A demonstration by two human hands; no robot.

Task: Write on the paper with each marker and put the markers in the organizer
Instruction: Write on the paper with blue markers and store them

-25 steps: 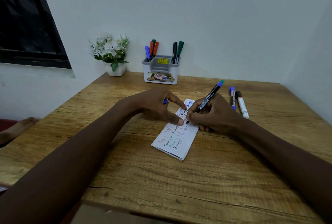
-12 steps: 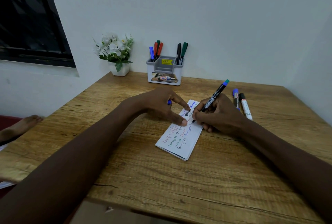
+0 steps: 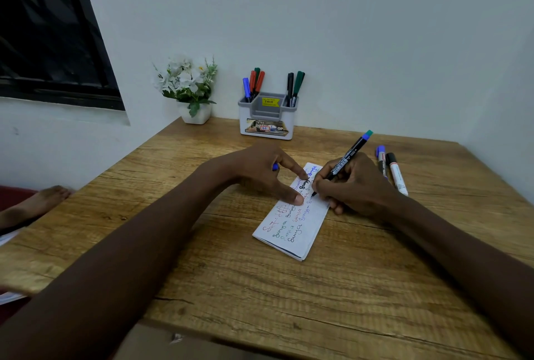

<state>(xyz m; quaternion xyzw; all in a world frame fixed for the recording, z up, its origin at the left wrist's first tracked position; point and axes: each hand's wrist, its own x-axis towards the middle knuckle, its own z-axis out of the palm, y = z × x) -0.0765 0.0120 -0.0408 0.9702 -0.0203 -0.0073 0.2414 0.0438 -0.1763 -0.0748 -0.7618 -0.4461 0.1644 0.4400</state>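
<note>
Wood table (image 3: 318,302), folded paper (image 3: 300,232) lying near its middle, angled with its far end to the right. Right hand (image 3: 355,186) grips the marker (image 3: 348,157) in a writing hold, tip down on the paper's far half, teal-blue end pointing up and far-right. Left hand (image 3: 260,171) pins the paper's left edge with thumb and forefinger stretched out; its other fingers curl round a blue cap (image 3: 275,167). Hands are close together, not touching.

Versus 1.0 s ago: same grips, same paper spot, and the tip sits slightly further toward the paper's far end. The whole scene sits a bit further right in view, so the head has turned a little.

Organizer (image 3: 267,125) stands at the far edge against the wall, markers upright in its left (image 3: 252,82) and right (image 3: 294,83) pockets. Two more lie side by side just right of the right hand: a blue-capped marker (image 3: 382,161) and a black-capped marker (image 3: 397,174). Plant (image 3: 187,85) is left of the organizer; window (image 3: 43,27) is far left.

Hard to see: only the cap's tip shows, the rest is hidden in the hand. The right hand covers the marker's lower barrel. Coloured writing on the paper is mostly unreadable. Near ends of the two loose markers are hidden behind the right wrist. A foot (image 3: 37,203) is cut off at the left edge.
</note>
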